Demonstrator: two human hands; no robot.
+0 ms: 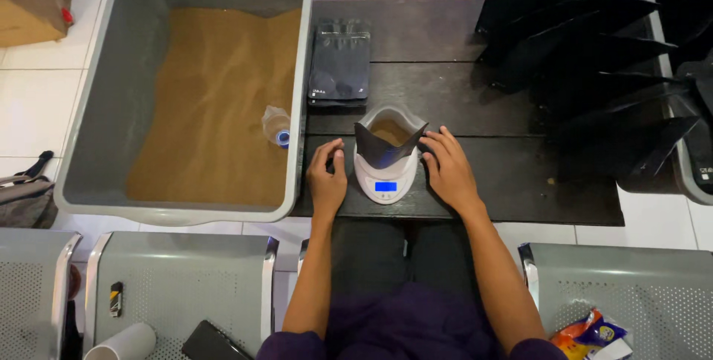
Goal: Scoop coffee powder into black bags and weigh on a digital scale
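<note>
A small white digital scale [385,179] with a lit blue display sits on the dark wooden table [520,182]. On it stands an open dark pouch [389,140] holding brown powder. My left hand [327,176] rests on the table just left of the scale, fingers loosely apart, holding nothing. My right hand [448,170] lies flat to the right of the scale, fingertips near the pouch, also holding nothing.
A large grey tub [104,100] of brown powder, with a clear plastic scoop [276,125] in it, stands at left. A stack of flat dark pouches [340,63] lies behind the scale. Filled dark pouches [594,40] crowd the right. Grey metal seats [178,278] flank me.
</note>
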